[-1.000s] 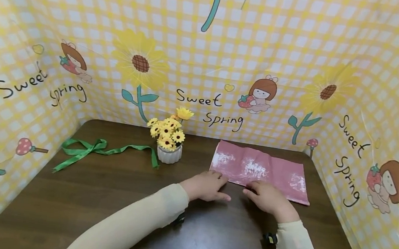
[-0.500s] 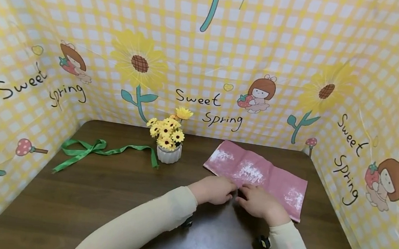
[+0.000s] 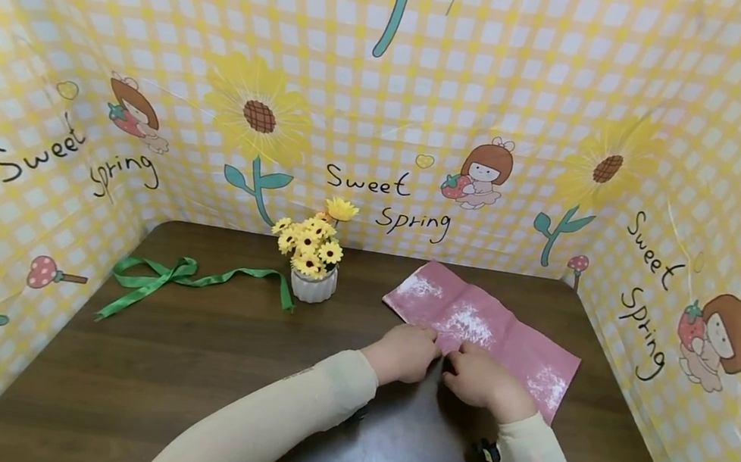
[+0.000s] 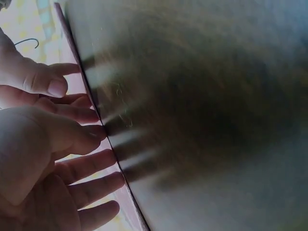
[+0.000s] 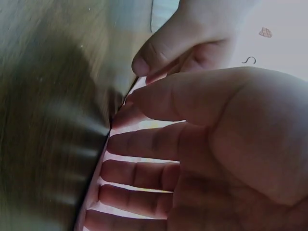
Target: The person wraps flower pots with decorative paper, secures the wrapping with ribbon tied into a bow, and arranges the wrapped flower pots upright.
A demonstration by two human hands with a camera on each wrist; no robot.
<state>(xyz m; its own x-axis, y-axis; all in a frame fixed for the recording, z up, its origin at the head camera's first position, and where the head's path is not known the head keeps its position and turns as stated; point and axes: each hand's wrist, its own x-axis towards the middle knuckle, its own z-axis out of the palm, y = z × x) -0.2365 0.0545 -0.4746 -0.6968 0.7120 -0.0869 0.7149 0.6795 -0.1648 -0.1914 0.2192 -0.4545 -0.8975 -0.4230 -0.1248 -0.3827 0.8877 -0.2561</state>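
A folded pink sheet (image 3: 513, 331) with white patches, like wrapping paper, lies slanted on the right half of the table. Both hands meet at its near edge. My left hand (image 3: 406, 353) has thumb and index finger drawn together at this edge; in the left wrist view the other fingers of my left hand (image 4: 53, 163) reach along it. My right hand (image 3: 480, 377) pinches the edge close by. In the right wrist view the thumb and index tips of my right hand (image 5: 192, 120) come together there, its other fingertips touching the pink surface. Whether both layers are gripped is hidden.
Left of the sheet stands a white fluted pot (image 3: 313, 285) with small yellow flowers (image 3: 309, 243). A green ribbon (image 3: 173, 275) lies loosely looped on the dark wooden table (image 3: 192, 348). Yellow checked cloth (image 3: 384, 111) closes in the back and sides.
The pink sheet has turned clockwise, its right end swinging nearer. Both hands have closed in on each other at its near edge, and their fingers have drawn in. Pot and ribbon stay put.
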